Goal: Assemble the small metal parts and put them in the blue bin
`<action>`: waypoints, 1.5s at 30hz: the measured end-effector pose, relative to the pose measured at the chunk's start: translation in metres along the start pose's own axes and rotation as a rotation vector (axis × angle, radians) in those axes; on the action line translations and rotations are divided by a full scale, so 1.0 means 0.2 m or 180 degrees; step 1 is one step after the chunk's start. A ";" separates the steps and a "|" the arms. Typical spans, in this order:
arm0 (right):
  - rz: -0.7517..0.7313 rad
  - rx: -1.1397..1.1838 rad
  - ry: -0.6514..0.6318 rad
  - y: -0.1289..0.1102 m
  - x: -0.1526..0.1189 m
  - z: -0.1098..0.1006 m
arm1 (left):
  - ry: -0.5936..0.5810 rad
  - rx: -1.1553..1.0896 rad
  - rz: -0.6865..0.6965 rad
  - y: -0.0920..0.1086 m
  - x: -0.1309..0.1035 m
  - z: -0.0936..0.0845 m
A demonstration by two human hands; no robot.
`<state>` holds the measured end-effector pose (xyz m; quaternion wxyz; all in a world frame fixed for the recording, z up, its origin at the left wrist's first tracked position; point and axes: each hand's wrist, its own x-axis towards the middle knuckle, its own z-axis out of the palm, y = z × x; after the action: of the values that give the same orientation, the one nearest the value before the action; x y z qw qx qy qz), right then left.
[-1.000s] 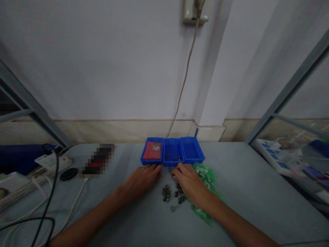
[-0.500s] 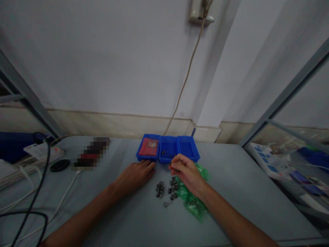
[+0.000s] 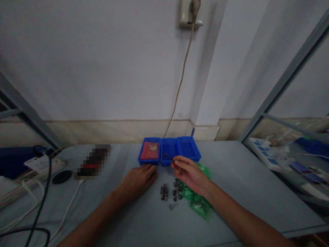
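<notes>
My right hand pinches a small dark metal part between thumb and fingertips, just at the front edge of the middle blue bin. A few tiny dark pieces lie inside that bin. My left hand rests palm down on the table, its fingers stretched toward the front of the left blue bin, which holds a red packet. Between the hands sit two small heaps of metal parts. A single ring-like piece lies nearer to me.
Green plastic wrap lies under my right forearm. The right blue bin adjoins the middle one. At left are a black disc, a pixelated object and cables. A metal frame stands at right.
The view has shifted slightly. My right hand has turned a little, and the small part in its fingertips sits slightly higher. My left hand stays at the left bin.
</notes>
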<state>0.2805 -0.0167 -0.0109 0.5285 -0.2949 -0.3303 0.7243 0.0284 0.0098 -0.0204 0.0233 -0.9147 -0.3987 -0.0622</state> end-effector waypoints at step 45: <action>-0.0969 -0.1261 0.0408 0.03 -0.04 0.00 | -0.0146 0.0379 -0.0397 0.05 0.00 -0.03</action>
<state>0.2797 -0.0262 -0.0158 0.5832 -0.3848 -0.4721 0.5374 0.0358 0.0026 -0.0140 0.0646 -0.8863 -0.4582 -0.0188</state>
